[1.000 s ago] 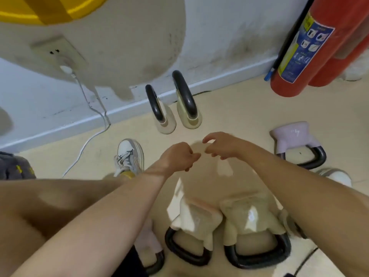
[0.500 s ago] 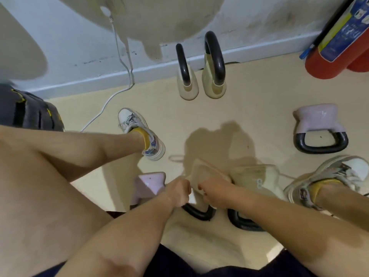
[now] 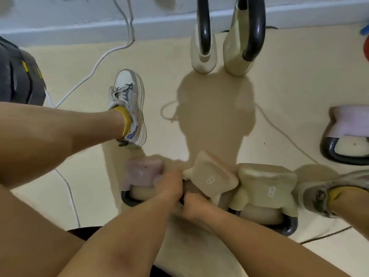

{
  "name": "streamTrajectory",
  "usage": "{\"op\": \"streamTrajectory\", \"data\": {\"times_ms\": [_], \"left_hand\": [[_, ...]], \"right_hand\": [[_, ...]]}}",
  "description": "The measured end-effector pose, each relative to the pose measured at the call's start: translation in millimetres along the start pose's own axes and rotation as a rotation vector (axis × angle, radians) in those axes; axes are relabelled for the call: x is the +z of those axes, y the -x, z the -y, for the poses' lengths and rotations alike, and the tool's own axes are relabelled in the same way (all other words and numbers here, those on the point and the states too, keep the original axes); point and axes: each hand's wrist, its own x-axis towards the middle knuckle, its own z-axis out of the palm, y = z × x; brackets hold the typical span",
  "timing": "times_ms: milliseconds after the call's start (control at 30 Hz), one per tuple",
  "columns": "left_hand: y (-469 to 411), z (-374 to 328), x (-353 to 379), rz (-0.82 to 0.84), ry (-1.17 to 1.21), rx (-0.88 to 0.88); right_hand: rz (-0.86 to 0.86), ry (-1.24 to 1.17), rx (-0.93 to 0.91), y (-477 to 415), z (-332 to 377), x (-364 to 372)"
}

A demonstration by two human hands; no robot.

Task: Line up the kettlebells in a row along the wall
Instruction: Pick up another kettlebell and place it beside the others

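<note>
Kettlebells: a cream one and a greenish one stand side by side at the wall. Four wait on the floor: pink 4, tilted cream 6, olive 8, another pink one far right. Looks like left hand and right hand both clench the 6's handle. Roughly a third done.

Cream kettlebell pair upright at wall; pink 4-bell, tilted 6-bell, 8-bell clustered; second pink bell apart.
</note>
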Motion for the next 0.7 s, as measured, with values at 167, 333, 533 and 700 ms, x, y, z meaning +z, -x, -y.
{"op": "streamTrajectory", "data": {"times_ms": [167, 333, 533, 700], "left_hand": [[-12.9, 0.2, -9.3, 0.014, 0.059, 0.006], [-1.4, 6.6, -17.7, 0.141, -0.007, 0.120], [23.2, 1.2, -58.7, 0.185, 0.005, 0.091], [43.4, -26.2, -102.9, 0.237, 0.404, -0.082]], "right_hand": [[0.014, -0.089, 0.030, 1.1, -4.1, -11.1], [0.274, 0.065, 0.026, 18.7, -9.3, -36.3], [0.341, 0.008, -0.021, 49.3, 11.3, -63.5], [0.030, -0.141, -0.117, 83.5, 16.2, -96.4]]}}
